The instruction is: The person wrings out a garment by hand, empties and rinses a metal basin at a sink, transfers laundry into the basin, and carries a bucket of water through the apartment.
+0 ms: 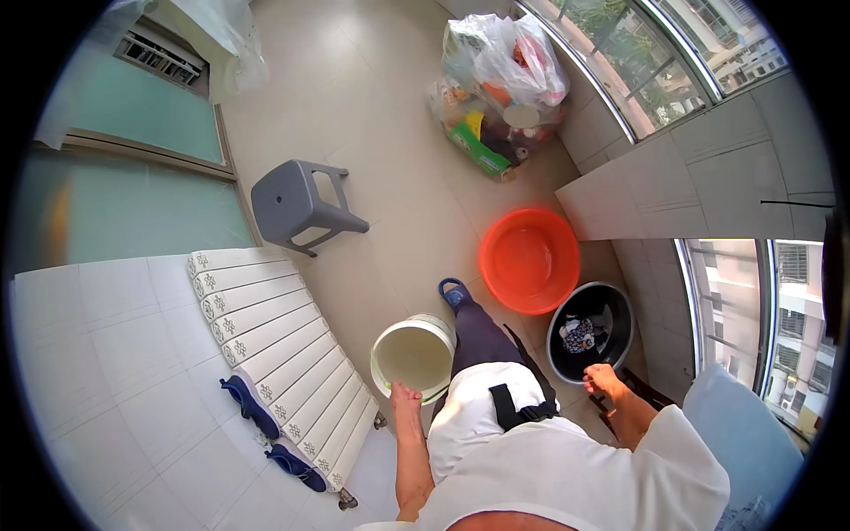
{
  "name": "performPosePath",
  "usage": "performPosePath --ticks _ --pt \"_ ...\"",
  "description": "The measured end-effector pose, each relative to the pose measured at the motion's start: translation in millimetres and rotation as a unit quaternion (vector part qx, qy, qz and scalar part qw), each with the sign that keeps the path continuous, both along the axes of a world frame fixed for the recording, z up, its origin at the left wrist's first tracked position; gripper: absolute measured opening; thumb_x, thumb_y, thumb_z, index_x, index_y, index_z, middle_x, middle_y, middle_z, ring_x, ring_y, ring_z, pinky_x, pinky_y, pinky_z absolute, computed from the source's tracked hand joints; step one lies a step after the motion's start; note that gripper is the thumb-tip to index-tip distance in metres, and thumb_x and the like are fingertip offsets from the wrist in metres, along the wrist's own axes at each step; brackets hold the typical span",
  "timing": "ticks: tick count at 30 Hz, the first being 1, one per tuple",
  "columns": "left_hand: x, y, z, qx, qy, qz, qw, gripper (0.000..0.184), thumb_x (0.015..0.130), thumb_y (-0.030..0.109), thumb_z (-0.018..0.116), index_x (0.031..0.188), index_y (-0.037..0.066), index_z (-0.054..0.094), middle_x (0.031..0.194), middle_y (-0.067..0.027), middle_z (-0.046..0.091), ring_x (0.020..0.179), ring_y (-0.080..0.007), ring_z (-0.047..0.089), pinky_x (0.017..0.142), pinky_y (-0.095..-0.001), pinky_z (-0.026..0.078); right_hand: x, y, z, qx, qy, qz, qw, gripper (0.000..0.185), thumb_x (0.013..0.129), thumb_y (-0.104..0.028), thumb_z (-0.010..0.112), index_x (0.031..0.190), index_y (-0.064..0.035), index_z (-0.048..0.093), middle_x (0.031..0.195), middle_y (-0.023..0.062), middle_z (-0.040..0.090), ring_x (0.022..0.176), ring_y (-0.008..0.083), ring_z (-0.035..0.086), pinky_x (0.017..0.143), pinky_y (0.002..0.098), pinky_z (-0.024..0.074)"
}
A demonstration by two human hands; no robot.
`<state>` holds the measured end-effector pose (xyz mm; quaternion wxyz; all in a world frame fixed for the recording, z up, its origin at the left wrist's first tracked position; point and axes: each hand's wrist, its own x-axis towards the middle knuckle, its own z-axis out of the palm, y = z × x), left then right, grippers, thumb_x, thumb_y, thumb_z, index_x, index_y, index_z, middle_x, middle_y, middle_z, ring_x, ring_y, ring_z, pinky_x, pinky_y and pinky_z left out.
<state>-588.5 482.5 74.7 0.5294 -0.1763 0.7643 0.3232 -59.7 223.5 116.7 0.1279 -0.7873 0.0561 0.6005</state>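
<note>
My left hand [405, 395] is closed at the near rim of a white bucket [414, 354], which has a pale green handle; what its fingers grip is too small to make out. On the other side, my right hand [602, 380] has its fingers curled beside the near rim of a black basin [626, 329]. Dark and patterned cloth [579, 335] lies inside that basin. Whether my right hand holds anything cannot be seen. Beyond the black basin, a red basin [531, 262] rests on the floor.
A grey stool [305, 202] stands at the upper left. Bulging plastic bags [509, 80] sit below the window. Along the left wall is a white radiator [283, 354] with blue shoes [250, 407] beside it. A blue slipper [453, 292] is on my foot.
</note>
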Motion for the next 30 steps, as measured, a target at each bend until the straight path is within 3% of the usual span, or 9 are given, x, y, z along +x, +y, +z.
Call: performPosePath --ticks 3,6,10,15,18,24,25,26,30 --pt "7.2 42.7 16.8 0.008 -0.012 -0.031 0.999 0.025 0.089 0.023 0.06 0.075 0.015 0.041 0.052 0.0011 0.025 0.04 -0.0136 0.023 0.041 -0.0335 0.025 28.9 113.4 -8.9 0.162 -0.056 -0.026 0.985 0.024 0.1 -0.017 0.052 0.099 -0.001 0.069 0.088 0.0075 0.069 0.069 0.0135 0.065 0.059 0.0283 0.0559" --pt "4.9 77.3 3.1 0.064 -0.022 -0.051 0.996 0.026 0.089 0.023 0.06 0.074 0.016 0.039 0.052 0.0016 0.024 0.04 -0.0133 0.022 0.041 -0.0331 0.023 30.4 215.0 45.3 0.203 -0.078 0.025 0.976 0.027 0.103 -0.02 0.05 0.105 -0.0004 0.069 0.096 0.0086 0.07 0.081 0.0161 0.068 0.07 0.0283 0.0569" --pt "9.2 134.3 -19.0 0.053 -0.074 -0.062 0.994 0.026 0.09 0.023 0.057 0.073 0.018 0.038 0.054 0.0029 0.025 0.041 -0.0127 0.021 0.041 -0.0326 0.021 28.2 238.1 42.6 0.256 -0.068 -0.013 0.964 0.028 0.103 -0.021 0.05 0.111 -0.0014 0.067 0.1 0.009 0.071 0.085 0.017 0.07 0.069 0.0284 0.0573" --pt "52.5 231.2 -9.0 0.061 -0.03 -0.086 0.994 0.031 0.091 0.023 0.057 0.068 0.019 0.037 0.052 0.0032 0.022 0.04 -0.0127 0.021 0.041 -0.0328 0.02 33.2 176.9 -5.4 0.062 -0.061 -0.02 0.996 0.024 0.1 -0.021 0.054 0.101 -0.0027 0.068 0.083 0.0059 0.069 0.068 0.0156 0.067 0.057 0.0284 0.0554" --pt "63.8 283.0 -16.7 0.043 -0.07 -0.098 0.992 0.032 0.091 0.024 0.058 0.067 0.019 0.038 0.052 0.0029 0.024 0.04 -0.0126 0.022 0.041 -0.0323 0.02 31.5 167.9 1.4 -0.096 -0.033 -0.087 0.991 0.019 0.096 -0.018 0.059 0.101 -0.0014 0.068 0.083 0.0122 0.068 0.066 0.0241 0.068 0.055 0.0355 0.0573" --pt "106.5 379.8 -15.9 -0.028 0.0 -0.127 0.992 0.032 0.09 0.023 0.058 0.067 0.019 0.038 0.052 0.0022 0.026 0.04 -0.0125 0.023 0.041 -0.0321 0.021 96.4 266.7 16.5 -0.172 -0.001 -0.058 0.983 0.02 0.097 -0.017 0.056 0.101 0.0 0.067 0.08 0.0116 0.068 0.06 0.0254 0.066 0.052 0.0388 0.0558" --pt "118.5 395.4 -4.7 -0.029 0.0 -0.127 0.991 0.032 0.09 0.023 0.058 0.067 0.019 0.038 0.052 0.0022 0.026 0.04 -0.0125 0.023 0.041 -0.0321 0.021 107.3 319.3 31.9 -0.111 -0.048 -0.032 0.992 0.019 0.097 -0.015 0.056 0.099 -0.0002 0.067 0.081 0.0103 0.068 0.059 0.023 0.065 0.051 0.0358 0.0546" --pt "130.5 413.5 5.1 -0.032 0.009 -0.137 0.99 0.032 0.09 0.023 0.058 0.066 0.019 0.038 0.052 0.0024 0.027 0.04 -0.0125 0.024 0.041 -0.0322 0.022 132.1 314.4 -5.2 -0.001 -0.036 -0.123 0.992 0.02 0.098 -0.016 0.055 0.1 -0.0003 0.069 0.084 0.0091 0.069 0.062 0.0206 0.066 0.052 0.0325 0.0549" --pt "159.1 473.3 1.8 0.002 -0.03 -0.138 0.99 0.031 0.09 0.022 0.058 0.066 0.019 0.038 0.052 0.0028 0.027 0.039 -0.0124 0.024 0.04 -0.0321 0.023 159.3 497.0 41.8 0.145 -0.113 -0.013 0.983 0.028 0.102 -0.021 0.052 0.108 0.0015 0.067 0.092 0.0107 0.07 0.077 0.0186 0.07 0.067 0.0311 0.058"
